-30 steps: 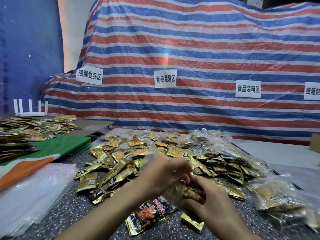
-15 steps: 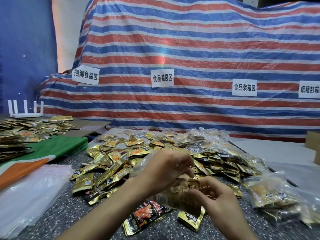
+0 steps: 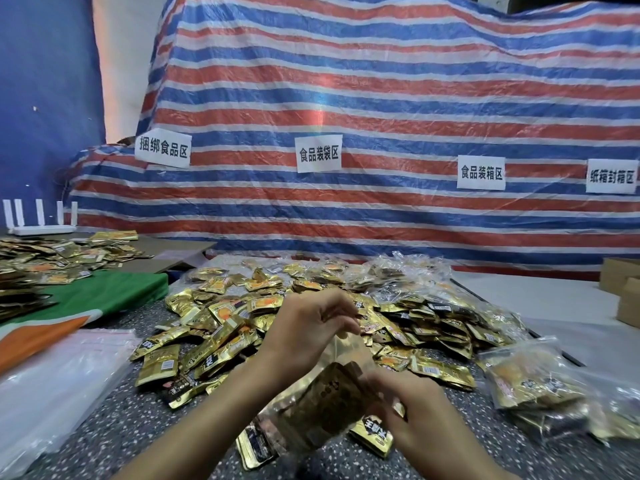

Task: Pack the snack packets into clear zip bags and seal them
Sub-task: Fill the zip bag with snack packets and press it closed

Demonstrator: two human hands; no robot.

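Observation:
A clear zip bag point(image 3: 320, 407) holding several gold snack packets is held upright between my hands near the front of the table. My left hand point(image 3: 304, 332) pinches the bag's top edge from above. My right hand point(image 3: 412, 407) grips the bag's right side lower down. Behind the hands a big heap of loose gold snack packets point(image 3: 346, 313) covers the speckled tabletop point(image 3: 114, 431). Two more gold packets point(image 3: 372, 436) lie flat under the bag.
Filled clear bags point(image 3: 540, 386) lie at the right. A stack of empty clear zip bags point(image 3: 52, 386) lies at the left, beside a green and orange cloth point(image 3: 104, 299). More packets point(image 3: 52, 258) and a white router point(image 3: 38, 220) sit far left. Cardboard boxes point(image 3: 623, 289) stand at the right edge.
The bag has been lifted and turned upright. My left hand rose to its top edge, and my right hand shifted along the bag's right side.

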